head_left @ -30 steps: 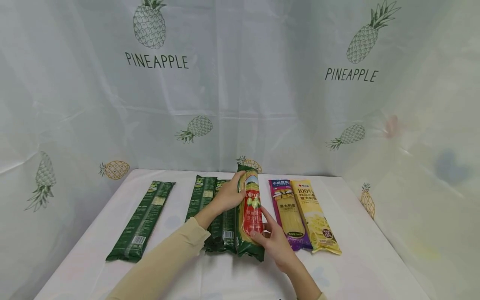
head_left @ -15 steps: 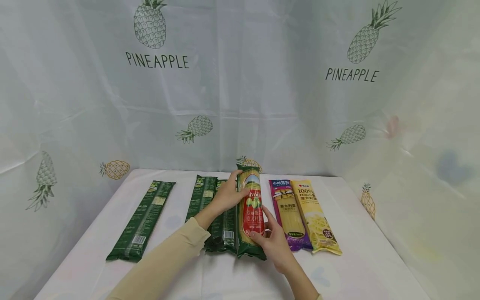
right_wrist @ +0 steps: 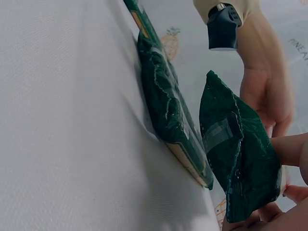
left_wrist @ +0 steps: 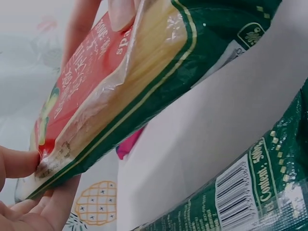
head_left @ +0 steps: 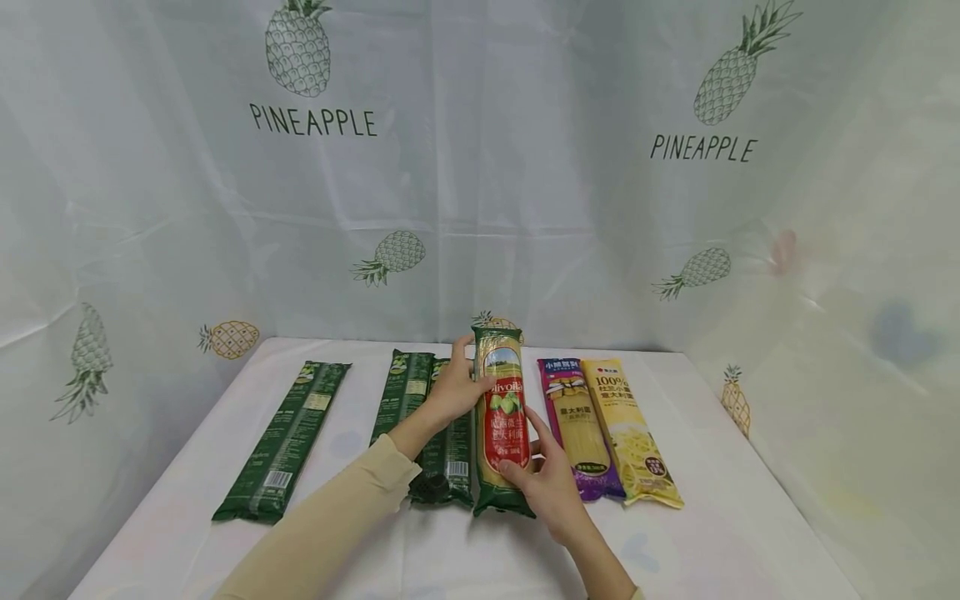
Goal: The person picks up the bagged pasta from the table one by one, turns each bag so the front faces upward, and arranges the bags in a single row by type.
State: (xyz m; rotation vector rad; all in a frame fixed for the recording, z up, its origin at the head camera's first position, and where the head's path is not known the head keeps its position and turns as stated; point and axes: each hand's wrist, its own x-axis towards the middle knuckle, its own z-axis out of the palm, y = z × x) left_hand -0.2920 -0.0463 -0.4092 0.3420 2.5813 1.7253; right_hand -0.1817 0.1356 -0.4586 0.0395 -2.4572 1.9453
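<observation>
Both hands hold a green-ended pack of spaghetti (head_left: 504, 417), its red label and clear window facing up. My left hand (head_left: 455, 387) grips the far left edge, thumb on the front and fingers behind, as the left wrist view shows. Near the bottom right edge, my right hand (head_left: 553, 493) pinches the pack with its thumb on the label. The pack is raised off the table; in the right wrist view its crimped green end (right_wrist: 240, 159) hangs apart from the packs lying below. Two green spaghetti packs (head_left: 459, 454) lie back side up just left of it, partly hidden by the left arm.
Another green pack (head_left: 288, 442) lies alone at the left of the white-covered table (head_left: 720, 550). To the right, a purple pasta pack (head_left: 581, 433) and a yellow pasta pack (head_left: 632, 433) lie side by side. A pineapple-print curtain (head_left: 525, 183) hangs behind.
The held spaghetti pack has turned slightly to face up more squarely, its lower end shifting a little right and up. The left fingers have shifted slightly at the upper edge.
</observation>
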